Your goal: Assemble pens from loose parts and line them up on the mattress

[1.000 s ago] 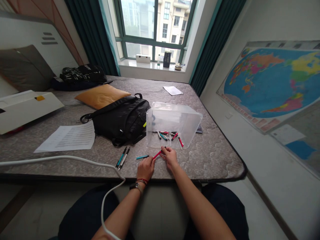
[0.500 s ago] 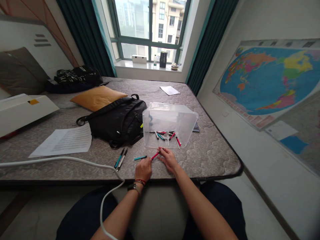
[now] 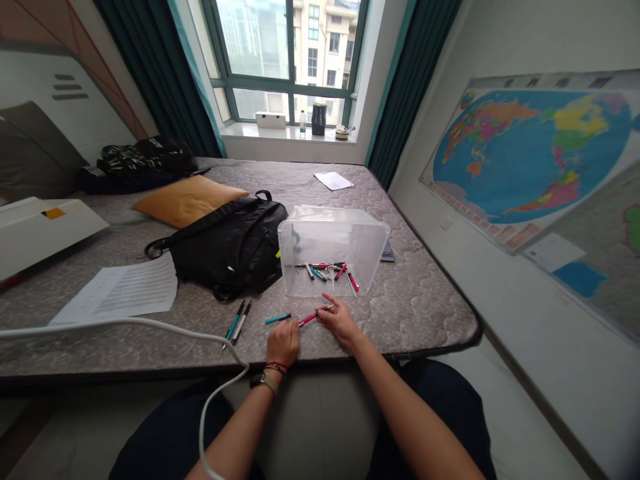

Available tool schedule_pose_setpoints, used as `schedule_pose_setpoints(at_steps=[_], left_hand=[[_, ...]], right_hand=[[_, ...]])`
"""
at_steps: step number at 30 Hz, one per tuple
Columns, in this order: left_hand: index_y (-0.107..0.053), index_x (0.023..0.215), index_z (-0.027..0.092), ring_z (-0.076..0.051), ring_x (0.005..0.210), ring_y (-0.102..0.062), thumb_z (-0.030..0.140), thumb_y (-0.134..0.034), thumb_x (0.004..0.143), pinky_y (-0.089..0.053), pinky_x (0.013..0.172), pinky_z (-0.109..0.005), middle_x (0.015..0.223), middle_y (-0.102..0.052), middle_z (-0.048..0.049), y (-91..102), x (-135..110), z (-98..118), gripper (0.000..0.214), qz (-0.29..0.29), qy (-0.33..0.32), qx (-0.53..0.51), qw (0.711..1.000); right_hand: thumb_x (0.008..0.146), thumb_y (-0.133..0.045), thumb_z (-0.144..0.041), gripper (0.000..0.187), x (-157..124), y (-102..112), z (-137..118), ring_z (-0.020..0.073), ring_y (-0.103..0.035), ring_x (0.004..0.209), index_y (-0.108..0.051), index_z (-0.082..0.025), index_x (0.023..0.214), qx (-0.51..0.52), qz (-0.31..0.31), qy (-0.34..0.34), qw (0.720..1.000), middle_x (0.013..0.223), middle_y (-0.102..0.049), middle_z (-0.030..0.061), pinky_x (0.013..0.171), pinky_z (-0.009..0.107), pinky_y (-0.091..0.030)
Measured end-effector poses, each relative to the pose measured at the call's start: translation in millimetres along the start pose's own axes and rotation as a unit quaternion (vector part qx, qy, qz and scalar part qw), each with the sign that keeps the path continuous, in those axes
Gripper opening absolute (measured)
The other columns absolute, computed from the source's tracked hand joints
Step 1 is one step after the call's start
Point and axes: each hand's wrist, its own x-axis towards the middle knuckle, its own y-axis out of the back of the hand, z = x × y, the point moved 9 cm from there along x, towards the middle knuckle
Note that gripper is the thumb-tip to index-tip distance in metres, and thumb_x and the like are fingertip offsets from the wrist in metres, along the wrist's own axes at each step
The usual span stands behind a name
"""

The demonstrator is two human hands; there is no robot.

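Between my two hands, just above the mattress (image 3: 415, 307), is a red pen (image 3: 308, 320). My left hand (image 3: 283, 341) is closed at its left end, while the fingertips of my right hand (image 3: 340, 322) pinch its other end, with the index finger lifted. A teal pen part (image 3: 278, 319) with a dark end lies just past my left hand. Farther left, a teal-and-black pen (image 3: 233, 321) and a white-and-black pen (image 3: 243, 323) lie side by side. Beyond my hands, a clear plastic box (image 3: 374, 243) rests on its side, open toward me, with several red, teal and white pen pieces (image 3: 325, 269) inside.
A black backpack (image 3: 235, 247) lies left of the box, before a mustard pillow (image 3: 190, 199). Printed paper (image 3: 117, 290) is at the left, and a white cable (image 3: 165, 330) crosses the near left. Another sheet (image 3: 333, 181) lies toward the window. The mattress edge is close below my wrists.
My right hand has shifted its hold on the red pen, its index finger now raised, and the pen lies flatter. The view has turned slightly right.
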Motion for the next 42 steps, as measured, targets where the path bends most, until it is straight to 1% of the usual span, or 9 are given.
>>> schedule_pose_setpoints(at_steps=[3,7,13,18,20,24,31,36,42], left_hand=[[-0.058,0.071,0.021,-0.018,0.067,-0.057,0.024,-0.032,0.097,-0.035,0.063,-0.029,0.069,-0.061,-0.0053,-1.0,0.3,-1.7,0.037,-0.004,0.006,0.001,1.0],[-0.059,0.072,0.021,-0.018,0.068,-0.057,0.027,-0.033,0.098,-0.035,0.063,-0.029,0.069,-0.061,-0.0056,-3.3,0.6,-1.0,0.036,-0.01,0.007,0.007,1.0],[-0.056,0.075,0.021,-0.019,0.069,-0.06,0.03,-0.03,0.099,-0.035,0.063,-0.028,0.07,-0.062,-0.0053,-0.3,2.1,1.5,0.037,-0.007,0.018,0.009,1.0],[-0.06,0.095,0.021,-0.02,0.074,-0.064,0.037,-0.04,0.097,-0.037,0.064,-0.028,0.081,-0.069,-0.0052,5.3,2.5,-0.6,0.025,0.012,0.056,-0.037,0.998],[-0.06,0.103,0.021,-0.021,0.078,-0.066,0.036,-0.043,0.096,-0.039,0.065,-0.028,0.087,-0.071,-0.0063,5.8,2.3,-2.0,0.024,0.02,0.066,-0.048,0.996],[-0.06,0.107,0.02,-0.021,0.08,-0.067,0.032,-0.045,0.095,-0.041,0.066,-0.028,0.092,-0.072,-0.0073,5.0,1.6,-4.6,0.023,0.027,0.077,-0.056,0.995],[-0.063,0.104,0.02,-0.02,0.078,-0.067,0.032,-0.048,0.093,-0.046,0.069,-0.028,0.092,-0.071,-0.0071,8.3,2.4,-9.2,0.022,0.047,0.088,-0.106,0.989],[-0.065,0.097,0.02,-0.018,0.068,-0.064,0.041,-0.051,0.09,-0.049,0.066,-0.028,0.08,-0.069,-0.0036,13.5,5.9,-21.5,0.027,0.067,0.107,-0.199,0.972],[-0.065,0.1,0.021,-0.018,0.069,-0.063,0.038,-0.053,0.088,-0.05,0.068,-0.031,0.085,-0.07,-0.004,15.7,-0.1,-24.0,0.024,0.024,0.057,-0.174,0.983]], right_hand=[[0.057,-0.085,-0.023,0.07,-2.7,12.2,4.2,0.0162,-0.069,0.079,-0.054,-0.024,0.119,0.006,0.002,-0.044,0.999,0.092,-0.071,0.0024,0.074,0.033,-0.056],[0.059,-0.086,-0.027,0.047,2.3,26.2,1.8,0.0167,-0.068,0.068,-0.063,-0.019,0.099,-0.084,0.017,-0.088,0.992,0.081,-0.069,0.0031,0.061,0.03,-0.057],[0.055,-0.087,-0.028,0.033,11.9,35.5,-28.6,0.0158,-0.067,0.067,-0.067,-0.016,0.077,-0.123,0.04,-0.029,0.991,0.075,-0.069,0.0034,0.062,0.028,-0.057],[0.056,-0.083,-0.029,0.028,9.3,61.1,-41.7,0.0183,-0.067,0.068,-0.066,-0.015,0.073,-0.181,0.047,0.007,0.982,0.075,-0.07,0.0039,0.065,0.032,-0.055],[0.059,-0.079,-0.027,0.021,6.2,72.4,-51.3,0.0174,-0.064,0.065,-0.067,-0.015,0.072,-0.27,0.055,0.049,0.96,0.072,-0.069,0.0031,0.064,0.031,-0.052],[0.067,-0.068,-0.02,0.01,-6.3,82.4,-71.2,0.0187,-0.062,0.069,-0.07,-0.018,0.076,-0.454,0.072,0.146,0.876,0.074,-0.069,0.0033,0.072,0.033,-0.048],[0.079,-0.06,-0.019,0.02,-45.3,65.4,-71.9,0.0248,-0.055,0.098,-0.067,-0.02,0.097,-0.587,0.084,0.308,0.744,0.098,-0.065,0.0095,0.092,0.038,-0.042],[0.083,-0.056,-0.019,0.017,-48.8,66.3,-63.9,0.024,-0.053,0.096,-0.062,-0.018,0.099,-0.621,0.117,0.329,0.701,0.098,-0.061,0.0094,0.09,0.036,-0.042],[0.084,-0.057,-0.02,0.012,-48.1,66.4,-66.0,0.0235,-0.052,0.095,-0.06,-0.019,0.095,-0.634,0.123,0.333,0.687,0.095,-0.06,0.0081,0.088,0.035,-0.042]])
